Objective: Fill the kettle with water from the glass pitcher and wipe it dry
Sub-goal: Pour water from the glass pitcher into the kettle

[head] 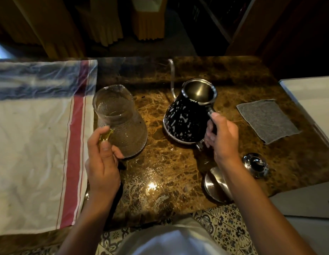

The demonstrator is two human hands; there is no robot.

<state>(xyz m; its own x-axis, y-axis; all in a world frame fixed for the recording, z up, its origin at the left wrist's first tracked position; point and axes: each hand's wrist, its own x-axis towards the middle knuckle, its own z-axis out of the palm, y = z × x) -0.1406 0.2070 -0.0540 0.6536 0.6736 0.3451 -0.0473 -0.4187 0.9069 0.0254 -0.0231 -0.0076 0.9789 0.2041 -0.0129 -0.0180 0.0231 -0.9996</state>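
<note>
Left hand (103, 157) fingers grasp the pitcher (119, 120) handle; right hand (221, 138) fingers grip the kettle (187, 115) handle. Kettle's open mouth lies right of the pitcher.

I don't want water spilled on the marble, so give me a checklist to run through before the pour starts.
1. Kettle lid off, mouth open: ok; the lid lies on the counter.
2. Right hand gripping the kettle handle: ok.
3. Left hand holding the pitcher handle: ok.
4. Pitcher spout over the kettle mouth: not ok; they sit apart.
5. Water in the pitcher: ok, some shows; amount cannot tell.
6. Grey cloth ready for wiping: ok, flat at the kettle's right.
</note>
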